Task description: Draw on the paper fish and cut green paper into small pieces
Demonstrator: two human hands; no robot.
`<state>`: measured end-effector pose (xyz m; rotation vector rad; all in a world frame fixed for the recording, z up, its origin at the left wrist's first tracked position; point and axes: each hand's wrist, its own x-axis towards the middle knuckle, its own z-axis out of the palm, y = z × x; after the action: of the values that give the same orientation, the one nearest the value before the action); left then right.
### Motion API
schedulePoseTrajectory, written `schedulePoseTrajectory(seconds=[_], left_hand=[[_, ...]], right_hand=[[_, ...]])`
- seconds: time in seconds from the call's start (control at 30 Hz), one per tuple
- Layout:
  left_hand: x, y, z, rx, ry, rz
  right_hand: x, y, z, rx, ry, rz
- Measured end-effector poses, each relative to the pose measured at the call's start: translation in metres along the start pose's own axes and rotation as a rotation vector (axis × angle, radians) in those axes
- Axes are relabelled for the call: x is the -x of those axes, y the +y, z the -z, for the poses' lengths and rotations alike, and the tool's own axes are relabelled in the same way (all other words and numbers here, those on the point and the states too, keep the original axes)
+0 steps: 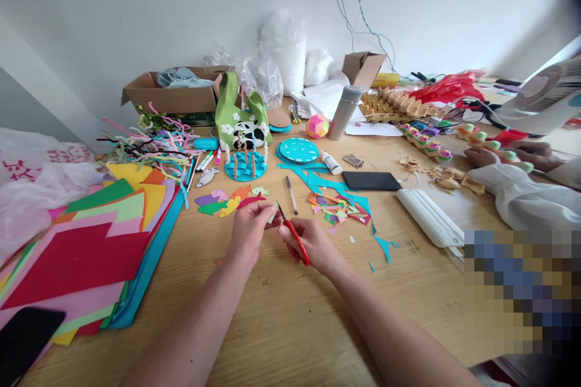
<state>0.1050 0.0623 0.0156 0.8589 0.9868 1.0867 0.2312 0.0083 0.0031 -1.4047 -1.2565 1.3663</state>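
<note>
Head-worn camera looks forward and down over hands [276, 227] and table [281, 320].

Through my feed, I saw a green panda bag [235, 110] beside an open cardboard box [157, 98] holding pale blue cloth [181, 78]. A grey bottle [345, 113] stood near a faceted pink-and-yellow ball [317, 126]; a black phone [28, 338] lay at near left.

We hold up red-handled scissors [298, 242] over the bench [281, 326], slanted, their slim dark blades pointing away from us and slightly left; how far they open is too small to tell. The paper [273, 215], a small pale green piece, is raised just left of the blades, partly hidden.
</note>
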Motion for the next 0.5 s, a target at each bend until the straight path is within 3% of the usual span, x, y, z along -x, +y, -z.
schedulePoseTrajectory(seconds=[0.5], left_hand=[[0.0002, -0.0055, -0.0010, 0.000, 0.062, 0.003]], right_hand=[[0.0012, 0.0008, -0.0049, -0.008, -0.017, -0.002]])
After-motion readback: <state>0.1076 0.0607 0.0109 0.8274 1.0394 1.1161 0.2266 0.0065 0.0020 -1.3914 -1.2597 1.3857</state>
